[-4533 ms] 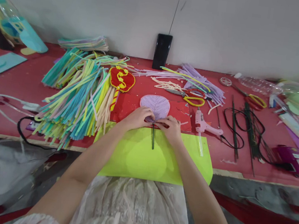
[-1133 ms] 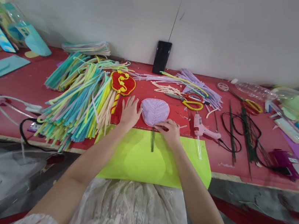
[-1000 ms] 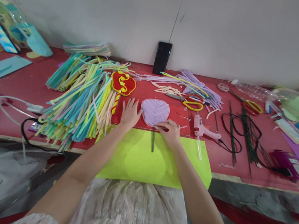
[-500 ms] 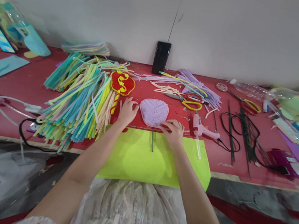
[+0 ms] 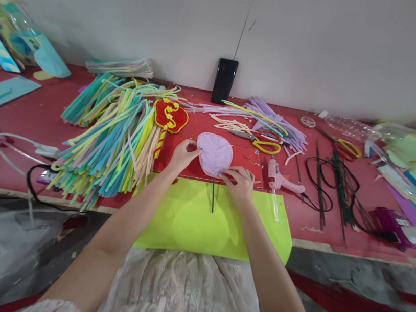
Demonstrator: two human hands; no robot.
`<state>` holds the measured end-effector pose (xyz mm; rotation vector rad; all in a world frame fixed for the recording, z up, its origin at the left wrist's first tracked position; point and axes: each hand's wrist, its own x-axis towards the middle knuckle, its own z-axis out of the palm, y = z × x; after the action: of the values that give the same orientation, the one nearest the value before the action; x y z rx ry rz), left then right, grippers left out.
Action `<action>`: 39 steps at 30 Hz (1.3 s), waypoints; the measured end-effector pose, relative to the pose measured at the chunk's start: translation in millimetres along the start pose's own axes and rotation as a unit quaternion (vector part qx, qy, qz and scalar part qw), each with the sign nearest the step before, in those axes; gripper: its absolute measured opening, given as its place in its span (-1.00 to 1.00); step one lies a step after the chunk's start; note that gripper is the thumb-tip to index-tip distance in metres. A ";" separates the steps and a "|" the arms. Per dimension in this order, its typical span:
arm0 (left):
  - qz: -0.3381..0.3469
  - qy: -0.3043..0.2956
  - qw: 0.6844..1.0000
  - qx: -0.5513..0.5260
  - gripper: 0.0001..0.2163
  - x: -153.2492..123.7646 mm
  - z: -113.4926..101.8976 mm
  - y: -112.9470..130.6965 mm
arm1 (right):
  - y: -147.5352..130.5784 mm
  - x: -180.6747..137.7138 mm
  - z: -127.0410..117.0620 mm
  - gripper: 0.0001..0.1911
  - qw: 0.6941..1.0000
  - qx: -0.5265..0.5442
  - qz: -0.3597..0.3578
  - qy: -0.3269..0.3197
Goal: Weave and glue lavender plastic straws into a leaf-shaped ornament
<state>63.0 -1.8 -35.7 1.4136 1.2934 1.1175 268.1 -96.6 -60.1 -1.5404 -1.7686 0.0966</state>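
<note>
A lilac fan shape made of pipe cleaners [image 5: 214, 153], with a ribbed leaf-like pattern, is held over a red board [image 5: 242, 174]. Its dark thin stem [image 5: 213, 195] points toward me over a lime-yellow sheet [image 5: 198, 222]. My left hand [image 5: 184, 157] pinches the fan's left edge between thumb and finger. At the lower right edge, near the stem, my right hand [image 5: 240, 182] grips it with thumb and fingertips. A finished-looking red fan with yellow trim [image 5: 170, 116] lies left of the board.
Left is a large pile of coloured pipe cleaners [image 5: 110, 137]. Behind are lilac pipe cleaners [image 5: 278, 122] and yellow-handled scissors [image 5: 266, 146]. A pink glue gun [image 5: 284, 181] with its cord lies at right, near dark stems [image 5: 338, 190]. A black phone [image 5: 224, 81] leans on the wall.
My left hand has moved right and taken hold of the fan's left edge. The fan has tilted and shifted slightly up. My right hand stays at its lower right edge.
</note>
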 end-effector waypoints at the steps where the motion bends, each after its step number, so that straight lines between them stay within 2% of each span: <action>1: -0.039 -0.014 0.997 -0.058 -0.83 -0.9 0.8 1.1 | -0.9 0.9 -2.1 -0.76 1.000 0.011 0.008 0.004; 4: -0.102 -0.039 0.975 -0.191 -0.79 -4.0 -0.7 6.3 | -1.7 10.7 -16.1 -0.69 0.996 0.061 0.050 0.034; 7: -0.094 -0.034 0.960 -0.261 -0.72 -4.5 -8.5 11.3 | 0.6 34.0 -38.3 -0.61 0.979 0.154 0.120 0.057; 9: -0.081 -0.028 0.954 -0.288 -0.66 -3.8 -13.8 13.7 | 1.6 54.5 -51.0 -0.54 0.957 0.216 0.188 0.036; 11: -0.067 -0.028 0.951 -0.300 -0.63 -3.6 -16.7 15.5 | 0.4 74.7 -57.4 -0.50 0.928 0.292 0.230 -0.013; 14: -0.054 -0.045 0.952 -0.297 -0.63 -5.6 -16.5 18.3 | -4.5 96.6 -54.9 -0.53 0.883 0.375 0.251 -0.129; 16: -0.047 -0.057 0.954 -0.292 -0.61 -7.9 -15.3 20.3 | -7.5 104.1 -49.9 -0.56 0.870 0.392 0.252 -0.162; 20: -0.034 -0.056 0.955 -0.291 -0.58 -11.6 -15.7 24.7 | -9.5 108.5 -46.7 -0.58 0.869 0.406 0.235 -0.161; 24: -0.041 -0.051 0.948 -0.311 -0.61 -13.3 -17.8 27.4 | -13.5 110.0 -55.4 -0.58 0.873 0.410 0.224 -0.142; 27: -0.051 -0.067 0.945 -0.315 -0.61 -13.2 -18.5 26.3 | -19.8 114.0 -61.5 -0.62 0.872 0.409 0.227 -0.144; 30: -0.061 -0.085 0.956 -0.275 -0.62 -12.0 -18.2 23.2 | -27.4 120.9 -63.3 -0.65 0.883 0.387 0.210 -0.162; 32: -0.064 -0.072 0.961 -0.260 -0.62 -10.7 -17.7 21.3 | -35.7 124.0 -64.4 -0.64 0.905 0.364 0.176 -0.134; 33: -0.065 -0.057 0.960 -0.265 -0.63 -9.9 -17.5 20.7 | -41.8 123.5 -65.5 -0.62 0.922 0.345 0.154 -0.090; 35: -0.067 -0.022 0.952 -0.299 -0.64 -8.1 -17.3 19.8 | -58.2 116.4 -68.6 -0.64 0.958 0.265 0.099 0.052; 36: -0.066 -0.002 0.945 -0.320 -0.66 -7.1 -17.3 19.6 | -68.0 109.4 -69.6 -0.67 0.966 0.209 0.076 0.131; 37: -0.064 0.018 0.938 -0.341 -0.68 -6.1 -17.3 19.5 | -78.0 100.4 -69.5 -0.68 0.968 0.170 0.053 0.178; 38: -0.060 0.036 0.931 -0.358 -0.69 -5.3 -17.3 19.4 | -87.5 90.2 -67.7 -0.68 0.970 0.146 0.029 0.191; 39: -0.054 0.049 0.926 -0.372 -0.69 -4.6 -17.3 19.2 | -95.5 79.5 -63.7 -0.67 0.977 0.132 -0.001 0.169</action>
<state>49.5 -6.8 -13.7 0.7166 0.8457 1.4128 230.3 -79.2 73.1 -1.2783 -1.4251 0.0623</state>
